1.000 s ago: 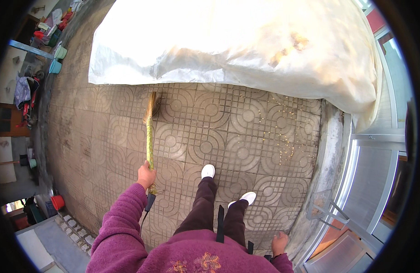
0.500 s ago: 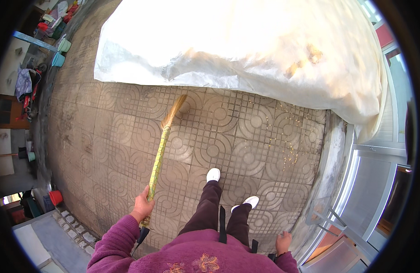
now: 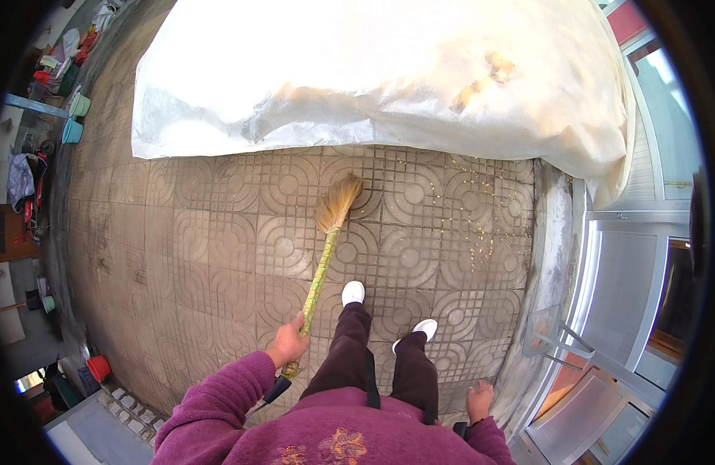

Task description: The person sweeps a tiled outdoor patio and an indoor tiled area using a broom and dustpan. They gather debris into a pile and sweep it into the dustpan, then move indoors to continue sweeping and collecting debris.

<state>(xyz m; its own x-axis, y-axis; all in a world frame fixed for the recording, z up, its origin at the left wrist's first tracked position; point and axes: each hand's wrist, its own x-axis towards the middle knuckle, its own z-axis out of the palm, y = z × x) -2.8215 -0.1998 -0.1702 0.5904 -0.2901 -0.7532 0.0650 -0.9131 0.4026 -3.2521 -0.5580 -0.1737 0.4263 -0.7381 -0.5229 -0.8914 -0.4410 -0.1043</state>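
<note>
My left hand is closed round the yellow-green patterned handle of a broom. The broom slants away from me, and its straw bristles fan out over the patterned paving. Beside my right thigh hangs my right hand, loosely bent, with a gap between thumb and fingers and nothing visible in it. Small yellow grains lie scattered on the paving, right of the bristles and apart from them.
A large heap under a whitish plastic sheet spans the far side. At right, a concrete ledge runs below metal-framed doors. A red bucket stands at lower left; basins and clutter line the left wall.
My left hand has moved right with the broom. The bristles have swung right and slightly nearer, and now look more spread. The whole view has shifted a little.
</note>
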